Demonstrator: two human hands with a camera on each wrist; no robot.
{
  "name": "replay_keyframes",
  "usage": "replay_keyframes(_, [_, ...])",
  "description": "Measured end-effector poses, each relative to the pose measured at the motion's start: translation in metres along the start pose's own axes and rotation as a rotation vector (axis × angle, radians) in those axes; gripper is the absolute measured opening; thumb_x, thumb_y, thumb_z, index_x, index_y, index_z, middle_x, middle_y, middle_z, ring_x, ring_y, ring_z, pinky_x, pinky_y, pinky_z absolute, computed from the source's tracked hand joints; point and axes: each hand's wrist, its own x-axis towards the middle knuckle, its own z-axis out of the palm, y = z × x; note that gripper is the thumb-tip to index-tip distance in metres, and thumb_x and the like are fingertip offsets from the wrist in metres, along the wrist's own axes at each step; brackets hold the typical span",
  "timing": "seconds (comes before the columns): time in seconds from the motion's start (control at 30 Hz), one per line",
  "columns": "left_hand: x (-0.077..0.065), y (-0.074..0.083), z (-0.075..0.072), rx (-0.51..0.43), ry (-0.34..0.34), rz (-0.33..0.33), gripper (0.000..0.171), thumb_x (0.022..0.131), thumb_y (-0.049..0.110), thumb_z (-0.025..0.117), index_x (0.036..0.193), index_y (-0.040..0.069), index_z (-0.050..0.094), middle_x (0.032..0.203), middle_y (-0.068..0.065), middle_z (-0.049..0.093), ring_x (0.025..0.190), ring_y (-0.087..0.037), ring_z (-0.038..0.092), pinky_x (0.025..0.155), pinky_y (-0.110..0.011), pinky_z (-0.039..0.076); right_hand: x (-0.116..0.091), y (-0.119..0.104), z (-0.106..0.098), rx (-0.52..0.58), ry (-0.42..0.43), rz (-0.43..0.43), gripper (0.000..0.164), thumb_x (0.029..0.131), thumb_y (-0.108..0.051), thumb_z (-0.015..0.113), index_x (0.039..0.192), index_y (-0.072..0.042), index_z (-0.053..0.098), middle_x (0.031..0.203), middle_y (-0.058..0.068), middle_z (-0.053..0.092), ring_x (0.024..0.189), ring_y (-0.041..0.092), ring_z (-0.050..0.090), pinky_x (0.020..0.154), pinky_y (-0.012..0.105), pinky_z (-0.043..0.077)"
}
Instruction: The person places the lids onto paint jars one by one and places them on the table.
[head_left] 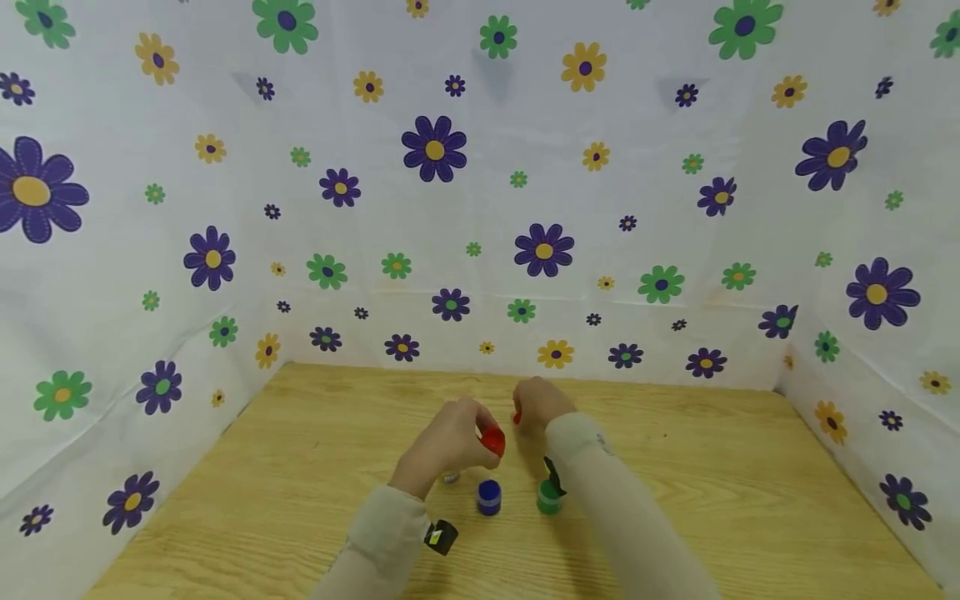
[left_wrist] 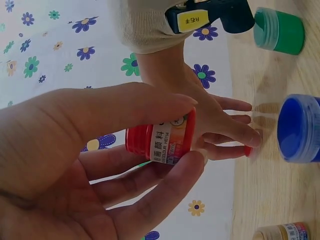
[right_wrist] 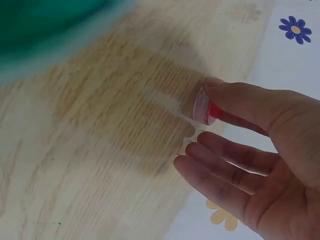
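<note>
My left hand [head_left: 448,440] grips a small red paint jar [left_wrist: 165,137] between thumb and fingers, tilted and raised off the table; its printed label faces the left wrist camera. Farther back and to the right, my right hand [head_left: 542,402] pinches a clear lid with red on it [right_wrist: 203,107] by thumb and index finger, low over the wooden tabletop. The other fingers of that hand stretch out beside the lid. Whether the lid touches the wood, I cannot tell. Nearer me stand a blue paint jar [head_left: 489,497] and a green paint jar [head_left: 549,498], the latter partly behind the right wrist's strap.
Another labelled jar [left_wrist: 287,232] stands left of the blue one, mostly hidden by my left hand in the head view. Flower-printed white sheeting [head_left: 480,208] rises at the back and both sides of the wooden table [head_left: 720,475].
</note>
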Motion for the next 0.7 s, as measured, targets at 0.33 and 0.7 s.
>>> replay_keyframes(0.33, [-0.003, 0.000, 0.005, -0.018, -0.030, 0.028, 0.030, 0.075, 0.004, 0.086, 0.104, 0.002, 0.076, 0.102, -0.008, 0.073, 0.084, -0.018, 0.067, 0.079, -0.035, 0.061, -0.013, 0.014, -0.021, 0.114, -0.031, -0.143, 0.021, 0.090, -0.012, 0.078, 0.105, -0.001, 0.071, 0.093, 0.008, 0.072, 0.074, 0.018, 0.069, 0.069, 0.027, 0.058])
replay_keyframes(0.7, [-0.007, 0.009, 0.012, -0.103, -0.111, 0.037, 0.029, 0.074, 0.005, 0.089, 0.099, 0.004, 0.074, 0.097, -0.006, 0.073, 0.084, -0.018, 0.069, 0.077, -0.035, 0.062, -0.098, 0.025, -0.049, 0.230, -0.003, -0.336, 0.015, 0.094, -0.014, 0.074, 0.108, -0.011, 0.075, 0.096, 0.003, 0.073, 0.083, 0.015, 0.067, 0.076, 0.029, 0.060])
